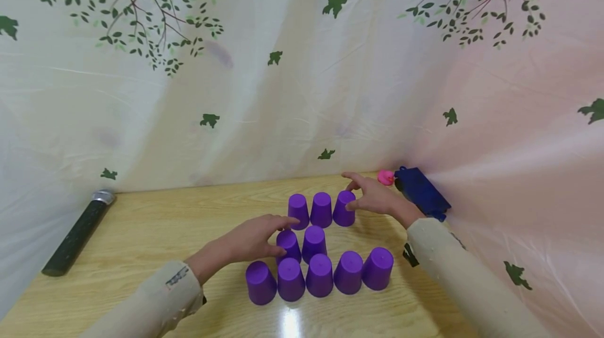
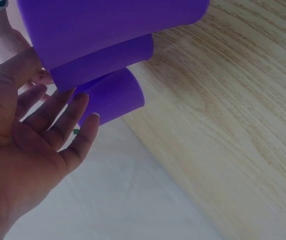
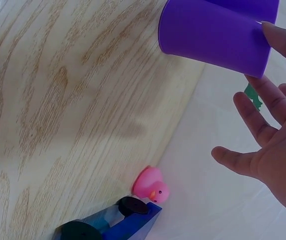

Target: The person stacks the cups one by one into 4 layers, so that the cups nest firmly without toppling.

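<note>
Purple cups stand upside down on the table in rows. In the head view my left hand (image 1: 252, 238) is at the left cup of the middle row (image 1: 288, 244), thumb at its near side, fingers extended over its top. In the left wrist view its fingers (image 2: 85, 135) are spread and loosely bent beside the cups. My right hand (image 1: 375, 196) is at the right cup of the back row (image 1: 344, 209). In the right wrist view my thumb and one fingertip touch that cup near its base, and the other fingers spread away from it.
Several more purple cups (image 1: 320, 276) form the front row, close to both hands. Behind the right hand are a pink rubber duck (image 1: 385, 177) and a dark blue object (image 1: 422, 191) with black wheels. A microphone (image 1: 77, 236) lies at the left. A leaf-patterned curtain (image 1: 264, 91) hangs behind the table.
</note>
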{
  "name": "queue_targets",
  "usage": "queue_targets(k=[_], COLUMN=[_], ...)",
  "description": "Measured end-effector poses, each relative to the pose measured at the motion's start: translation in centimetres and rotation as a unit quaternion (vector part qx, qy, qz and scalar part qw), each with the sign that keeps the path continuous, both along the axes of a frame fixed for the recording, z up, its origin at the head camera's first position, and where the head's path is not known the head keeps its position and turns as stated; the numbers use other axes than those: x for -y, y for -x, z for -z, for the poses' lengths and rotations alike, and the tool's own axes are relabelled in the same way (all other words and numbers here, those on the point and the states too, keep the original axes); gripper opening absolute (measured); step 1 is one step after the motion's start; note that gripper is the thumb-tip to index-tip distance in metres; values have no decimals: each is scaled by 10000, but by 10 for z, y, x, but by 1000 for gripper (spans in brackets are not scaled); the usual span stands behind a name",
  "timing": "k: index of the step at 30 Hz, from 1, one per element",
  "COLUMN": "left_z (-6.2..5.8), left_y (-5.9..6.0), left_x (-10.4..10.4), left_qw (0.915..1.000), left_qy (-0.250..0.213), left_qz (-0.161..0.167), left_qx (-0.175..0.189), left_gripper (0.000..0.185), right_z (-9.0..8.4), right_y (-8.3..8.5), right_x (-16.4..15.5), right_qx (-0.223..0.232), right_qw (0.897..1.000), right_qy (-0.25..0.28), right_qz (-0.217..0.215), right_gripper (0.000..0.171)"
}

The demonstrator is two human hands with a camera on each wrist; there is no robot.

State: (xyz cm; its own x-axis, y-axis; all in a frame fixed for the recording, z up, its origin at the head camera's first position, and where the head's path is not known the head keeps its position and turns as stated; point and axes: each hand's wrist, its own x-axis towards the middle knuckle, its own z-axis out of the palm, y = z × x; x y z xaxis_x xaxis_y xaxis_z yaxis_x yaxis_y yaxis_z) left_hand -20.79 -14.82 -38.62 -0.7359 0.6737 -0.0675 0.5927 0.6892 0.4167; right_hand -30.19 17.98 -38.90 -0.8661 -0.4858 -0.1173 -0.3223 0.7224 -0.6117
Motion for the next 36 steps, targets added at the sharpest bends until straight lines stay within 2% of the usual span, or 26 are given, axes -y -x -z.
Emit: queue_targets(k=[36], left_z=[-2], left_y=[-2], left_x=[0], left_qw=[9999], left_qy=[-21], left_qz=[-72], left_qx=[72], left_gripper=[60], right_z=[0], right_y=[0], right_x=[-1], right_qx=[50], right_qw=[9999], right_qy=[107], right_qz=[5], right_gripper=[89])
